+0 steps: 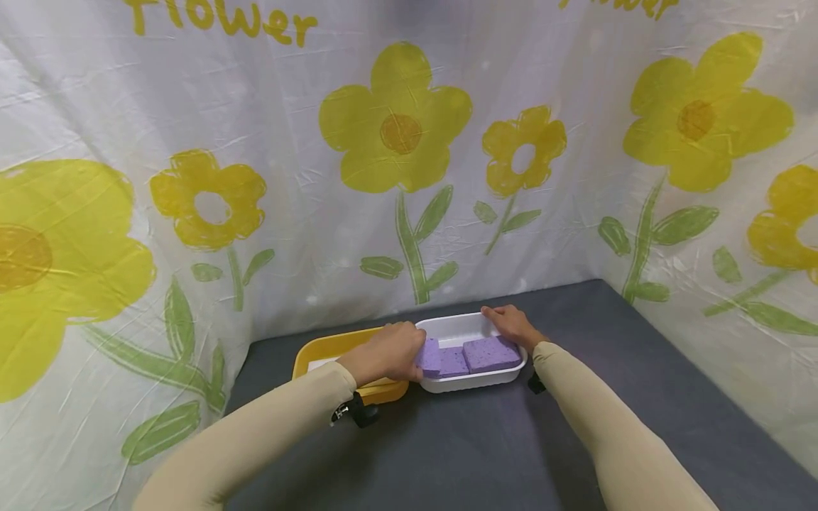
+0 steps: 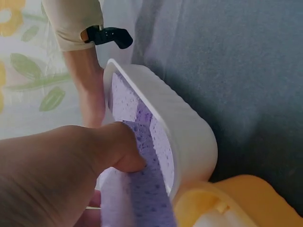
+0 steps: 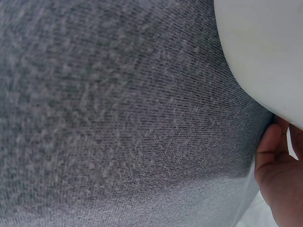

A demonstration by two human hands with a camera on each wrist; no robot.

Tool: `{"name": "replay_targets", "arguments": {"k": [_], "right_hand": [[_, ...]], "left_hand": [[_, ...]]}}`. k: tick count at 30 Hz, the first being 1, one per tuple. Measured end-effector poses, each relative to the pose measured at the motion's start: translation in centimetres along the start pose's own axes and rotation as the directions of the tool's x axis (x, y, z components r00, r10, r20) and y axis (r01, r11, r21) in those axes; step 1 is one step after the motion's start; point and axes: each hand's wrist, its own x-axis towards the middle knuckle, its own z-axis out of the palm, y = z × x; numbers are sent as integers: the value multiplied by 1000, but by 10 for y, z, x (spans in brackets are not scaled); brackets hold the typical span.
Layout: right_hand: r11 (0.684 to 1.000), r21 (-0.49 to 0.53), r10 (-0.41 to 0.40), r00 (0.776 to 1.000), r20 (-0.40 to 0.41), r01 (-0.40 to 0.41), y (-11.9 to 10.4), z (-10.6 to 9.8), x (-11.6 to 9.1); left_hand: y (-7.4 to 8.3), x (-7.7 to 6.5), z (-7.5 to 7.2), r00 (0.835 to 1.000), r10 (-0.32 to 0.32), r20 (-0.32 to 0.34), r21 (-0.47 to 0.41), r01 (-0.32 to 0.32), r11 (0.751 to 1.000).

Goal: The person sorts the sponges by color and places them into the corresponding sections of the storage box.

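My left hand [image 1: 391, 352] pinches a purple sponge [image 1: 429, 358] at the left end of a white plastic container [image 1: 476, 384]. In the left wrist view the thumb presses on the speckled sponge [image 2: 142, 189], which stands tilted at the container's opening. More purple sponges [image 1: 491, 355] lie inside the container. At its far right corner, my right hand [image 1: 513, 325] grips the rim. The right wrist view shows that hand's fingers [image 3: 271, 139] against the outer wall; their tips are partly hidden.
A yellow container [image 1: 308, 355] stands left of the white one, close beside it, partly covered by my left forearm. Something white [image 1: 319, 363] lies inside it. Both stand on a dark grey cloth surface [image 1: 460, 454]. Behind hangs a flower-printed curtain [image 1: 287, 213].
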Motion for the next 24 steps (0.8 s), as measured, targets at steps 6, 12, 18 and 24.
{"name": "replay_targets", "arguments": {"k": [6,12,18,24], "right_hand": [[1000,10,17,1000,4,-17,0,1,0],[1000,-3,1,1000,-2,-1,0,2,1],[1000,-20,-8,1000,-2,8,2,1,3],[1000,-23,-15,1000,-3,15,3,0,4]], "left_hand": [[7,20,11,1000,-7,-13,57,7,998],[10,34,23,999,-32,-10,10,33,999],[9,46,40,999,-29,-37,-14,29,999],[9,56,49,999,-25,-31,-5,25,1000]]}}
